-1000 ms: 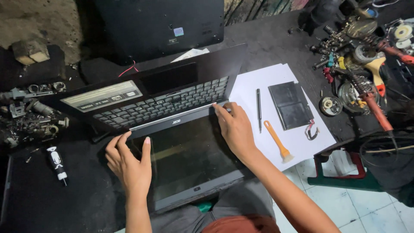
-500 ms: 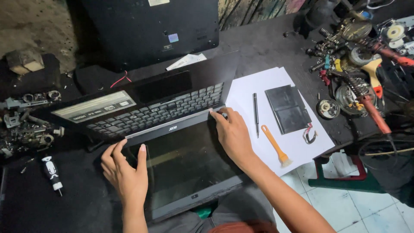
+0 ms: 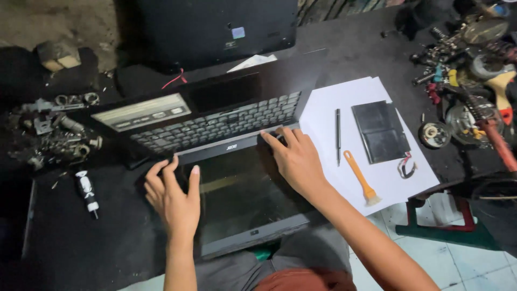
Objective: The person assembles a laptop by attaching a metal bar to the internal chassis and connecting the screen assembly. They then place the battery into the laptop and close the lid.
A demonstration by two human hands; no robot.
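A dark laptop lies opened flat on the black workbench, its keyboard half (image 3: 215,126) turned away from me and its screen half (image 3: 242,199) toward me. My left hand (image 3: 173,195) rests with fingers spread on the left hinge corner of the screen. My right hand (image 3: 295,159) presses its fingertips on the right end of the hinge strip. Neither hand holds a tool.
To the right, a white paper sheet (image 3: 377,178) carries a thin black screwdriver (image 3: 337,134), an orange brush (image 3: 360,178) and a flat black battery (image 3: 381,131). Tools and metal parts are heaped at far right (image 3: 468,86) and far left (image 3: 54,129). A small screwdriver (image 3: 86,191) lies left; a dark monitor (image 3: 215,27) stands behind.
The view has shifted slightly, and my left hand's fingers have spread a little at the hinge corner. My right hand stays on the hinge strip.
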